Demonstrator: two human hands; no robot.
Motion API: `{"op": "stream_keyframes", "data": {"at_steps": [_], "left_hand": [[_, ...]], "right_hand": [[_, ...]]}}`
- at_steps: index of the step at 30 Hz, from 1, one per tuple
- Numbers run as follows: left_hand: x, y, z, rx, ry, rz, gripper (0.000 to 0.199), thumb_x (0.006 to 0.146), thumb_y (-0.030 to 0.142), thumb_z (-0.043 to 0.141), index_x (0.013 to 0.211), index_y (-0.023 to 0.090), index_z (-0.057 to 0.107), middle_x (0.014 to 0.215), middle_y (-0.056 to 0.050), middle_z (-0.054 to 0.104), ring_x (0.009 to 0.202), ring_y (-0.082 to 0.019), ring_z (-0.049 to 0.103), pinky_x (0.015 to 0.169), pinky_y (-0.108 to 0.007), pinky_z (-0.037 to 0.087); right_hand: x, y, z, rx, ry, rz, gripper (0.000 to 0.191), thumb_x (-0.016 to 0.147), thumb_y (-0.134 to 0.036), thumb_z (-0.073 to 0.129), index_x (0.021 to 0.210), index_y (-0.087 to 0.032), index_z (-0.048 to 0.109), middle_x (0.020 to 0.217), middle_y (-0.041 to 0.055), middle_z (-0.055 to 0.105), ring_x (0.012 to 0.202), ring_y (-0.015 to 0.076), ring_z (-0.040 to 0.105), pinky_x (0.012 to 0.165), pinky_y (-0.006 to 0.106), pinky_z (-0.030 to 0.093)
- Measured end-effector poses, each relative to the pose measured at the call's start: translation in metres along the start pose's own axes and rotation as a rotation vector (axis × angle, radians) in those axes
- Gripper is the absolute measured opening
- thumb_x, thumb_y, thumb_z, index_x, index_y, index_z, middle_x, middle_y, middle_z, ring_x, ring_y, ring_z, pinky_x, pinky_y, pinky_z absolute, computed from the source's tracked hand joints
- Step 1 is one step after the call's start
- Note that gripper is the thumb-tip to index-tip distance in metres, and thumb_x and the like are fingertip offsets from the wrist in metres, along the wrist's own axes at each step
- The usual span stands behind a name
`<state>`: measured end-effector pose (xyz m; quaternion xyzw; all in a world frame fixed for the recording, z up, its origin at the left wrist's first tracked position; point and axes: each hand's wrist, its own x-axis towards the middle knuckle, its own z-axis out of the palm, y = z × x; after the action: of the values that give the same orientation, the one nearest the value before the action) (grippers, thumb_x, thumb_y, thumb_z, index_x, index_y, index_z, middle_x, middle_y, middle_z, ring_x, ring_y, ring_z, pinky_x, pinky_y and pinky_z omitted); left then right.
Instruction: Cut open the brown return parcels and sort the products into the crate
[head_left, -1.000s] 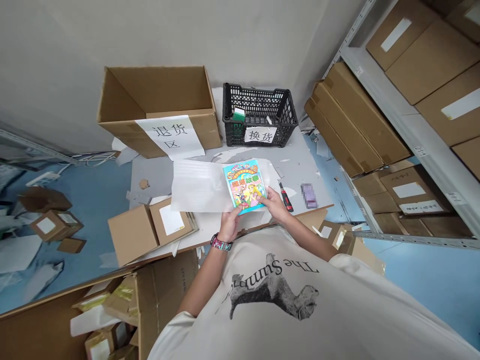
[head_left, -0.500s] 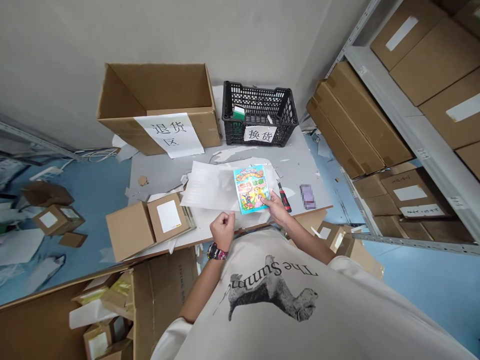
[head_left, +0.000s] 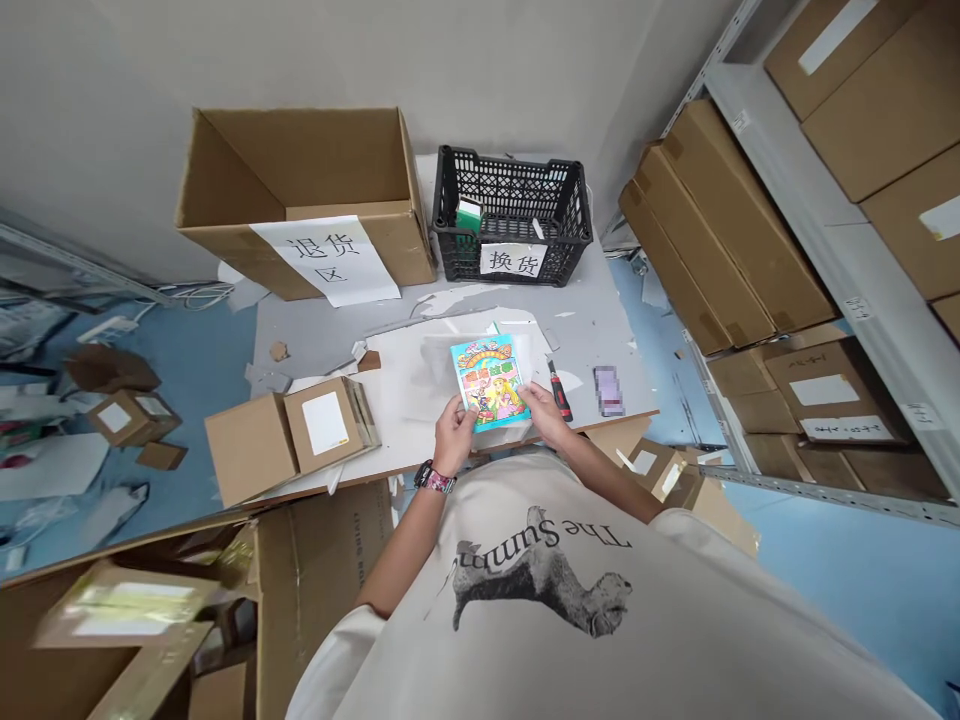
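Note:
A colourful booklet (head_left: 489, 380) with a light-blue border and a cartoon figure on its cover is held upright to my view, over the white papers near the table's front edge. My left hand (head_left: 455, 432) pinches its lower left corner. At its right edge, my right hand (head_left: 543, 410) grips it between thumb and fingers. Just right of that hand lies a red and black cutter (head_left: 559, 392). An opened cardboard box (head_left: 319, 428) with a white label stands on the table to the left.
Behind are a large open carton (head_left: 416, 245) with a paper sign and a black crate (head_left: 465, 258) holding a green-and-white item. A phone (head_left: 609, 390) lies at the table's right. Shelves with boxes (head_left: 720, 230) stand right; a carton of parcels (head_left: 289, 600) sits lower left.
My left hand has moved onto the booklet, which has shifted slightly left. The white sheet at its left is no longer raised there. A blurred, taped box now shows over the lower-left carton.

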<state>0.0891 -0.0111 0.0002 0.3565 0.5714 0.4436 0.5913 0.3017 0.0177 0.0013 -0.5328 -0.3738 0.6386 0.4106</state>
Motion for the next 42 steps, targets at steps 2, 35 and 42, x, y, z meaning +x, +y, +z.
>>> {"op": "stream_keyframes", "data": {"at_steps": [2, 35, 42], "left_hand": [[-0.001, -0.002, 0.001, -0.004, 0.022, 0.003, 0.066, 0.087, 0.059, 0.086, 0.139, 0.02, 0.074, 0.075, 0.002, 0.073, 0.063, -0.018, 0.062, 0.067, -0.03, 0.052], [-0.028, -0.017, -0.142, -0.359, 0.583, 0.098, 0.072, 0.089, 0.059, 0.092, 0.15, 0.026, 0.072, 0.128, -0.01, 0.082, 0.084, -0.017, 0.08, 0.056, -0.02, 0.06], [-0.021, -0.019, -0.152, -0.343, 0.564, 0.077, 0.08, 0.091, 0.058, 0.09, 0.159, 0.022, 0.068, 0.118, -0.012, 0.084, 0.086, -0.022, 0.081, 0.058, -0.025, 0.064]], "right_hand": [[0.002, 0.001, 0.0, -0.014, 0.025, -0.005, 0.055, 0.085, -0.081, 0.078, 0.104, -0.029, 0.074, 0.104, 0.0049, 0.084, 0.109, 0.0289, 0.078, 0.094, 0.04, 0.064], [0.2, -0.096, 0.269, -1.212, -0.283, -0.511, 0.045, 0.119, -0.027, 0.038, 0.149, -0.023, 0.072, 0.122, 0.0112, 0.084, 0.113, 0.0329, 0.075, 0.103, 0.037, 0.054], [0.215, -0.069, 0.252, -1.569, -0.406, -0.206, 0.044, 0.117, -0.02, 0.042, 0.144, -0.022, 0.076, 0.142, 0.0168, 0.08, 0.125, 0.0315, 0.074, 0.102, 0.036, 0.054]]}}
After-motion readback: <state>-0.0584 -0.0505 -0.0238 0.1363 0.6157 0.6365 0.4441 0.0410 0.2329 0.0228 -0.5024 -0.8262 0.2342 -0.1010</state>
